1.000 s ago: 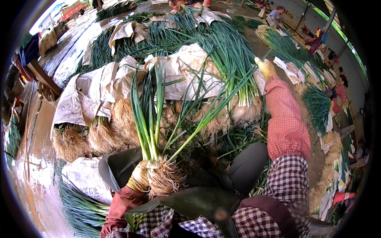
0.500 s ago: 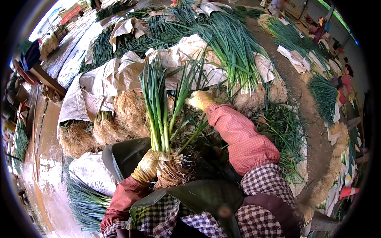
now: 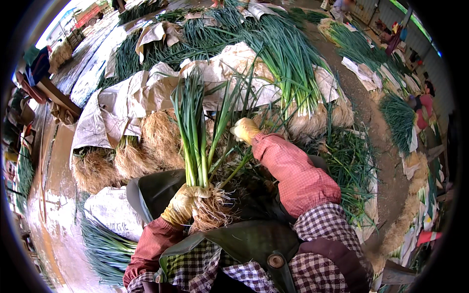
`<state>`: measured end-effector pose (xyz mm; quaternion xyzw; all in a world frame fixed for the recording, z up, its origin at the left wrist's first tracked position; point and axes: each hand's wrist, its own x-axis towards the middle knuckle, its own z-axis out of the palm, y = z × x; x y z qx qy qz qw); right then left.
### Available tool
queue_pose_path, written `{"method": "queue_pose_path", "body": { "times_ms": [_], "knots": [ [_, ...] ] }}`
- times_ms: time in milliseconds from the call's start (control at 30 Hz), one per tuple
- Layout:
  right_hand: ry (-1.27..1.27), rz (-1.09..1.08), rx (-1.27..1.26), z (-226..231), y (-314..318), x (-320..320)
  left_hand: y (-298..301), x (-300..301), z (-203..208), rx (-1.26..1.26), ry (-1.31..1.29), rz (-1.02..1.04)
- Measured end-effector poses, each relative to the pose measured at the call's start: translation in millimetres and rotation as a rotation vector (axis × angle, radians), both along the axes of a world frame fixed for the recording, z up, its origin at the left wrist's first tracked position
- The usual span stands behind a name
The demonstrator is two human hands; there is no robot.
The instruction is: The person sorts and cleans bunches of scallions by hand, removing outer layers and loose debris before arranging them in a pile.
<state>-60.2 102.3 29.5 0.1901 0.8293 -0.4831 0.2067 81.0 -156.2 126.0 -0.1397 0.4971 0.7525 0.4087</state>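
Observation:
My left hand (image 3: 181, 205), in a yellowish work glove, is wrapped round a bunch of green onions (image 3: 199, 146) just above the roots. The bunch stands upright over my lap, white stems low, green leaves fanning up, and tangled brown roots (image 3: 213, 211) hanging beside the glove. To the right of the leaves is my right hand (image 3: 245, 130), gloved alike, with its fingers curled closed. Whatever they may hold is too small to make out. Loose leaves lie just under and beside this hand.
Root-ended green onion bundles (image 3: 159, 136), partly under pale sacking (image 3: 115, 108), lie ahead. Cut-off leaves (image 3: 349, 166) heap up at my right. Another bundle (image 3: 105, 249) lies at lower left by a white sack (image 3: 112, 212). A dark green apron (image 3: 239, 241) covers my lap. A person (image 3: 424, 105) is at far right.
My right hand has shifted slightly downward, its forearm drawing a little to the left. The left hand and its bunch of green onions stay almost in place.

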Motion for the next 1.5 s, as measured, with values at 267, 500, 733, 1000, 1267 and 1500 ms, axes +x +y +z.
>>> {"method": "queue_pose_path", "body": {
  "times_ms": [267,500,733,1000,1267,1500],
  "knots": [
    [0.511,-0.474,0.238,68,231,46,-9,-7,6,0.369,-0.220,0.038],
    [-0.091,-0.166,1.440,112,288,176,-13,-20,-20,0.496,-0.252,0.180],
    [-0.109,0.192,-1.042,40,25,166,9,-25,-3,0.497,-0.173,-0.003],
    [0.416,-0.297,-1.097,80,-40,86,10,-19,17,0.499,-0.125,0.088],
    [0.014,0.024,-0.798,66,-21,104,17,-28,-5,0.285,-0.098,0.036],
    [0.104,0.128,-1.620,80,-45,80,52,-42,14,0.108,0.024,-0.247]
  ]
}}
